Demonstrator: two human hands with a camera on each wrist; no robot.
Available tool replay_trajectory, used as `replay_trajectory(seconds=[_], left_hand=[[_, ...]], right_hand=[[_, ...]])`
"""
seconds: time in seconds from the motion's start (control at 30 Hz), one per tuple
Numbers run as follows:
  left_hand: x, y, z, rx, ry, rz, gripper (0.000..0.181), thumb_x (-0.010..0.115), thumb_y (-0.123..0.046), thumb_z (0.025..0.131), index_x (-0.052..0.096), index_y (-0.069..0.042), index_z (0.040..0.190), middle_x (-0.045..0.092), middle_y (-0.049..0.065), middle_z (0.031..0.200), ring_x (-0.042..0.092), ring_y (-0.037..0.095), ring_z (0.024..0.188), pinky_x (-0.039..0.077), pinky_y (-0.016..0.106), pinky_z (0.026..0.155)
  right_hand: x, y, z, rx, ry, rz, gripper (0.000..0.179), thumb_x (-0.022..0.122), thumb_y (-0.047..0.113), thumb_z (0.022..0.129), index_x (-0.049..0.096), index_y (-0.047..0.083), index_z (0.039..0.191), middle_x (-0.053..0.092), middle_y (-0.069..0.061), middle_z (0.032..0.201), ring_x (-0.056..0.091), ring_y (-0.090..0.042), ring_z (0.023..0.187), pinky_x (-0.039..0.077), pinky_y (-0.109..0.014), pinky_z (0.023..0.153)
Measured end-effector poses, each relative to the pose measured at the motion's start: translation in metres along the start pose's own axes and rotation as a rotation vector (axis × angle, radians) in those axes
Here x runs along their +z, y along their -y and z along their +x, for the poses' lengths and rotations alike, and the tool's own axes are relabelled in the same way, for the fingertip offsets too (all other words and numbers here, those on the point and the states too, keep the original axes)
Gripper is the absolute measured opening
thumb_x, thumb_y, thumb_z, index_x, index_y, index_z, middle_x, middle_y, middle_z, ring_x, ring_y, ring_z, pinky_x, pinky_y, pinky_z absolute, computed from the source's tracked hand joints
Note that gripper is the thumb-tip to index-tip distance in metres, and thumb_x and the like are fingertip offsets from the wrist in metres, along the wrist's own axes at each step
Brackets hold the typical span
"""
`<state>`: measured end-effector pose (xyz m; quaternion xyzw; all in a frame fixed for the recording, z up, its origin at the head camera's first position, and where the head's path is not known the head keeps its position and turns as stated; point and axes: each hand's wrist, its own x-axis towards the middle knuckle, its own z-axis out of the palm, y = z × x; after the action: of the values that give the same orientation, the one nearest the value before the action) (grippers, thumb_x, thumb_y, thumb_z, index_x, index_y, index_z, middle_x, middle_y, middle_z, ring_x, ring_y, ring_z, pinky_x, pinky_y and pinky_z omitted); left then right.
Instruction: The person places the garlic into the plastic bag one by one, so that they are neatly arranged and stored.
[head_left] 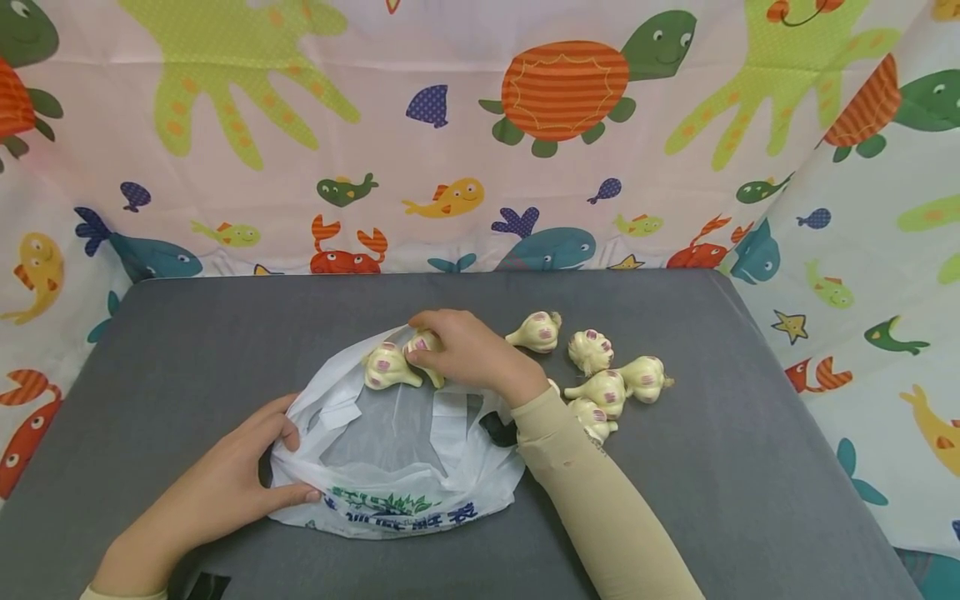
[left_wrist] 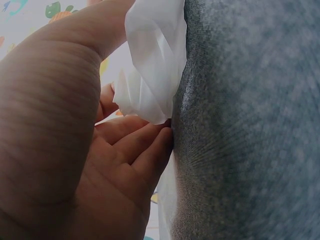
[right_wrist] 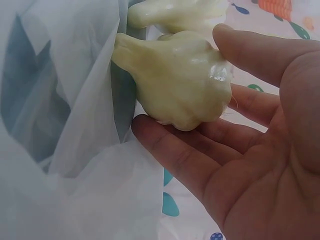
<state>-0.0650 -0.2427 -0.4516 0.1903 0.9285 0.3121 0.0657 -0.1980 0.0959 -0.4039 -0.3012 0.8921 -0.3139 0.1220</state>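
Note:
A white plastic bag [head_left: 483, 475] with green and blue print lies with its mouth spread on the grey table. My left hand [head_left: 243, 479] holds its left side, thumb at the front and fingers at the far edge; the left wrist view shows the white plastic [left_wrist: 152, 65] between them. At the bag's far rim, my right hand [head_left: 472, 354] holds a garlic bulb [right_wrist: 175, 80] between thumb and fingers, its stem towards the bag. Just left of it, a second garlic bulb [head_left: 385, 367] sits inside the far rim.
Several more garlic bulbs [head_left: 604, 392] lie to the right of the bag, partly behind the right forearm. One bulb [head_left: 538, 332] stands a little apart, farther back. A patterned curtain [head_left: 450, 150] hangs behind the grey table [head_left: 750, 467].

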Motion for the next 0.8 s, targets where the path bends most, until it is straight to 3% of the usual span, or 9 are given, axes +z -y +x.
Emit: replay_trajectory(seconds=[0.8], left_hand=[[0.000, 0.000, 0.000, 0.008, 0.002, 0.014, 0.064, 0.100, -0.055, 0.073, 0.055, -0.024, 0.106, 0.048, 0.019, 0.164, 0.057, 0.044, 0.131, 0.050, 0.072, 0.102]], right_hand=[[-0.012, 0.006, -0.004, -0.002, -0.013, -0.061, 0.050, 0.073, 0.028, 0.107, 0.062, 0.003, 0.149, 0.067, -0.012, 0.146, 0.065, -0.025, 0.127, 0.052, -0.043, 0.109]])
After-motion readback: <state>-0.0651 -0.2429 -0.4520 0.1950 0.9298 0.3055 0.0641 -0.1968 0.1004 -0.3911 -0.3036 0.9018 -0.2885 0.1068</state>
